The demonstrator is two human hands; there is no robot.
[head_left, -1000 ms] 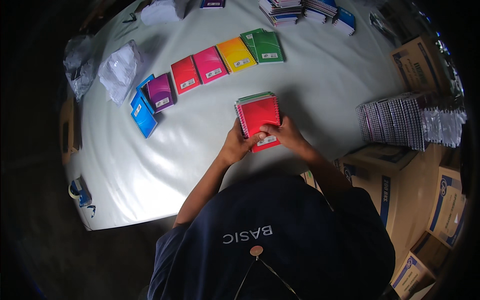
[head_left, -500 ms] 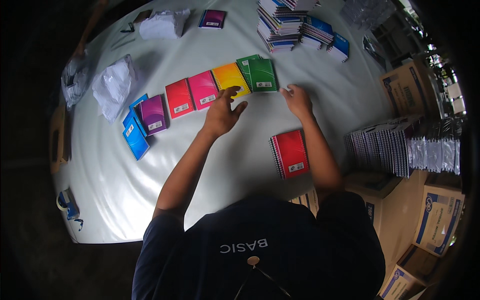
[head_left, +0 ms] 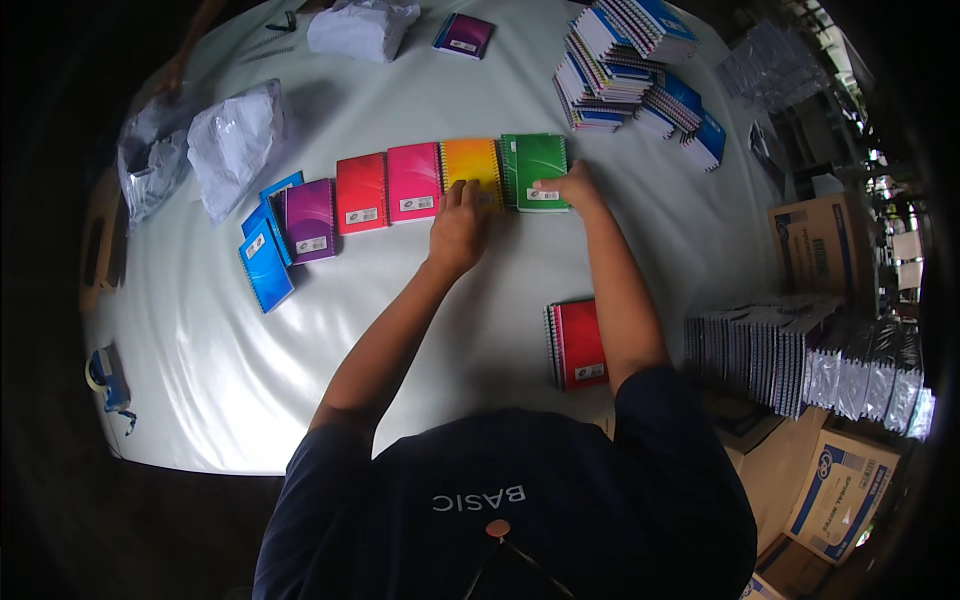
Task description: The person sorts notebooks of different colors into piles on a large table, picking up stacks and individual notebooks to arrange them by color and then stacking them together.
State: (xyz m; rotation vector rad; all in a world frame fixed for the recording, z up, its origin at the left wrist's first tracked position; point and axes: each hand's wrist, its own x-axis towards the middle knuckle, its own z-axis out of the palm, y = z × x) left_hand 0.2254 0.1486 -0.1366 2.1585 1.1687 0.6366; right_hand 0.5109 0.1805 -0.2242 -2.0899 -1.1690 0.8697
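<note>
A row of spiral notebooks lies across the table: purple point(head_left: 309, 220), red point(head_left: 361, 195), pink point(head_left: 413, 180), yellow point(head_left: 469, 160) and green point(head_left: 540, 160). My left hand point(head_left: 460, 235) rests its outstretched fingers on the yellow notebook's lower part, covering its label. At the green notebook's right edge, my right hand point(head_left: 574, 188) grips it, thumb on the cover and fingers along the side. A second green notebook point(head_left: 508, 172) shows as a narrow strip beneath it. Blue notebooks point(head_left: 265, 265) overlap at the row's left end. Another red notebook point(head_left: 577, 345) lies nearer me, partly hidden by my right forearm.
Stacked notebooks point(head_left: 605, 75) stand at the far right, a lone purple notebook point(head_left: 463, 35) at the back. Crumpled white wrapping point(head_left: 235, 145) lies left, above a tape dispenser point(head_left: 108, 378). Wrapped notebook bundles point(head_left: 760, 350) and cardboard boxes point(head_left: 820, 245) line the right side.
My right hand has moved onto the green notebook, which now lies nearly squared over the one beneath. My left fingers have come down on the yellow notebook. The view has shifted slightly.
</note>
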